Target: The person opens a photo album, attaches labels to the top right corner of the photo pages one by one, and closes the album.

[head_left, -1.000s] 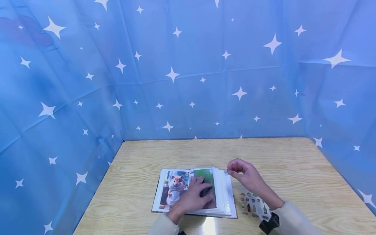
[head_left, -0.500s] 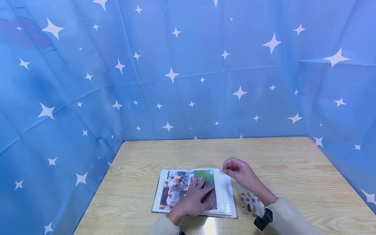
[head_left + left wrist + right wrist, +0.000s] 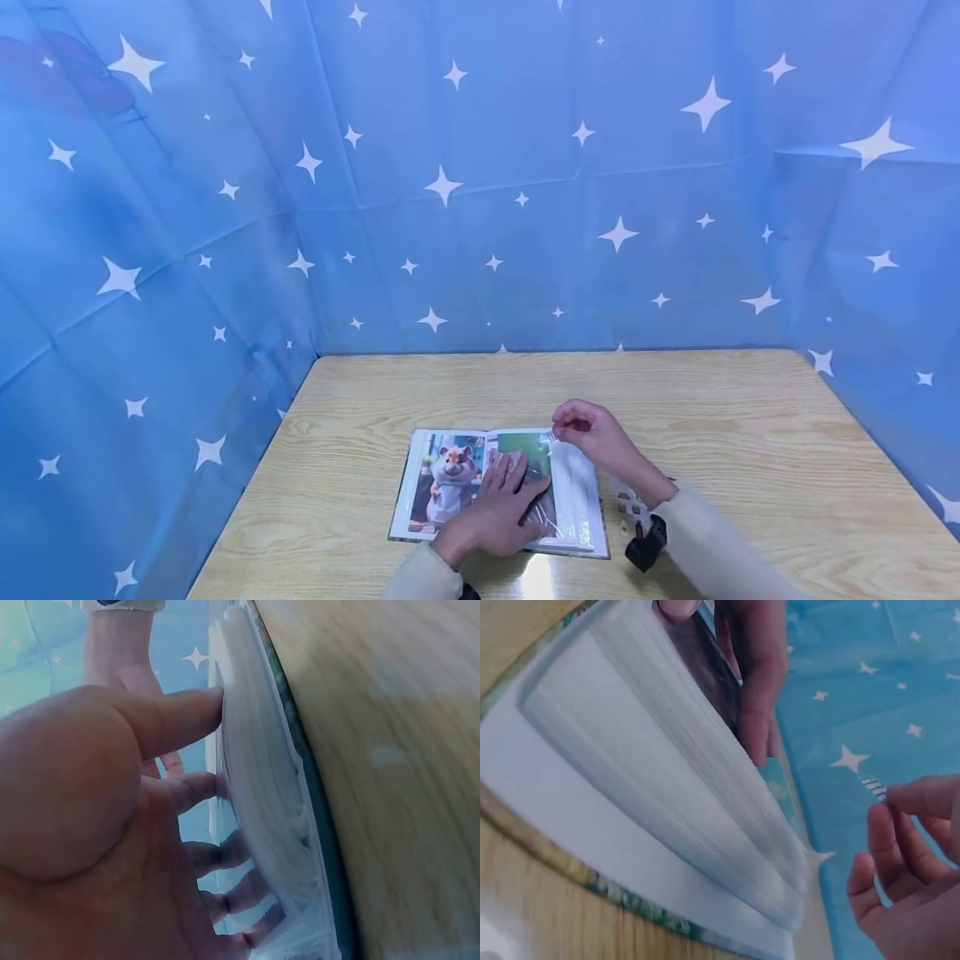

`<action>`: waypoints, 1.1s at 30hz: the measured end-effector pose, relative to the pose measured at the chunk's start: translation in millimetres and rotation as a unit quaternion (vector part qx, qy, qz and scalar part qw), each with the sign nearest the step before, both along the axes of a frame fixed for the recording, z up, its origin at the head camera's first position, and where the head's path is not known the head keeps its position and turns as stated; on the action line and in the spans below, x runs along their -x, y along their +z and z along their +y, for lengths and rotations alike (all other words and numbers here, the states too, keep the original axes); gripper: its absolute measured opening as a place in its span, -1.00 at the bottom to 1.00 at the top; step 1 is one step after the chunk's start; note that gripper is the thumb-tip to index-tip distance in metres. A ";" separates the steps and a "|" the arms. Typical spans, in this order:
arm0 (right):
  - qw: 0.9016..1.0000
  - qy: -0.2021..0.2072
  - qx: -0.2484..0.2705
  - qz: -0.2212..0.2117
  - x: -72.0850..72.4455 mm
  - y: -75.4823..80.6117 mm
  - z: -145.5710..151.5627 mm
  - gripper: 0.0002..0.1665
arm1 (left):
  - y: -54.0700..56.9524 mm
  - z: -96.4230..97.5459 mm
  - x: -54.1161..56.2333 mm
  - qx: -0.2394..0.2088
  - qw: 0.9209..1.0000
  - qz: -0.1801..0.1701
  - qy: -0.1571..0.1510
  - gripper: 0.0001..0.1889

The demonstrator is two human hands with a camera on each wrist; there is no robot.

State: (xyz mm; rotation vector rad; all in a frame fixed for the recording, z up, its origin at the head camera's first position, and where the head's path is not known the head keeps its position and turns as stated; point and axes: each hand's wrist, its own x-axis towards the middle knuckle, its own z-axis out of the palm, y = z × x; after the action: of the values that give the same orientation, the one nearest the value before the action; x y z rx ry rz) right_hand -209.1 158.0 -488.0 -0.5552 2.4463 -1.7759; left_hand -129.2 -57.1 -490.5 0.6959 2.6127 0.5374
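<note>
An open photo album [image 3: 587, 508] lies on the table, a hamster picture [image 3: 450, 475] on its left page and a greenish picture [image 3: 517, 446] on its right. My left hand [image 3: 491, 517] rests on the right page with spread fingers, covering part of that picture. Seen from the left wrist, its fingertips [image 3: 202, 712] touch the page beside the thick stack of sleeves. Between thumb and forefinger, my right hand [image 3: 592, 433] pinches a small black-and-white striped sticker [image 3: 874, 789]. It is held above the upper right corner of the right page.
Right of the album lies a clear sheet of small stickers [image 3: 626, 504], partly hidden by the right forearm. The wooden table [image 3: 712, 417] ends at a blue curtain [image 3: 510, 275] with white stars.
My right hand has moved left with the sticker, from the album's outer edge to over the right picture's corner. The left hand stays on the page, shifting slightly. The forearm now covers more stickers.
</note>
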 end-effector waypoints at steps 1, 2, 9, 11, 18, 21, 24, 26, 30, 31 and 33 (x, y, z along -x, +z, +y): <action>1.000 0.000 0.001 -0.005 1.3 -1.4 -1.9 -0.85 | 0.9 0.3 0.0 0.005 1.000 0.000 -0.002 -0.30; 1.000 0.000 0.001 -0.012 2.2 -2.5 -3.8 -0.85 | 1.8 0.6 -0.2 0.008 1.000 0.000 -0.004 -0.30; 0.999 -0.003 -0.016 -0.041 9.3 -8.5 -13.0 -0.83 | 6.4 1.5 -0.4 0.033 0.999 0.005 -0.010 -0.28; 0.999 -0.003 -0.015 -0.045 11.4 -9.3 -14.7 -0.82 | 6.6 1.2 -0.3 0.037 0.999 0.007 -0.011 -0.28; 0.997 -0.001 -0.011 -0.078 17.8 -12.9 -16.0 -0.78 | 3.5 0.4 1.4 0.046 0.999 0.004 -0.017 -0.28; 0.996 -0.002 -0.011 -0.086 19.6 -14.4 -16.7 -0.77 | 3.0 0.1 1.6 0.046 0.999 0.005 -0.017 -0.28; 0.996 -0.003 -0.016 -0.086 21.4 -17.3 -17.6 -0.76 | 2.4 0.1 1.4 0.046 0.999 0.008 -0.017 -0.28; 0.996 -0.007 -0.018 -0.090 22.5 -20.0 -18.4 -0.77 | 2.6 0.1 1.0 0.046 0.999 0.007 -0.017 -0.28; 0.994 -0.019 -0.024 -0.101 24.9 -24.0 -20.1 -0.76 | 1.9 0.4 1.3 0.047 0.999 0.006 -0.016 -0.28; 0.994 -0.022 -0.025 -0.104 25.3 -24.8 -20.6 -0.76 | 1.9 0.4 1.5 0.048 0.999 0.006 -0.016 -0.28; 0.994 -0.026 -0.030 -0.106 26.0 -25.8 -21.5 -0.76 | 1.5 0.2 1.5 0.049 0.999 0.007 -0.017 -0.29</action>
State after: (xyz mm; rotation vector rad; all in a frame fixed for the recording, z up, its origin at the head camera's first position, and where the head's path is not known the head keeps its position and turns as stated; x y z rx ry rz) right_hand -235.2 136.4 -513.8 -0.2832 2.3785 -1.6773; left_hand -130.8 -56.9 -489.0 0.7131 2.6164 0.3942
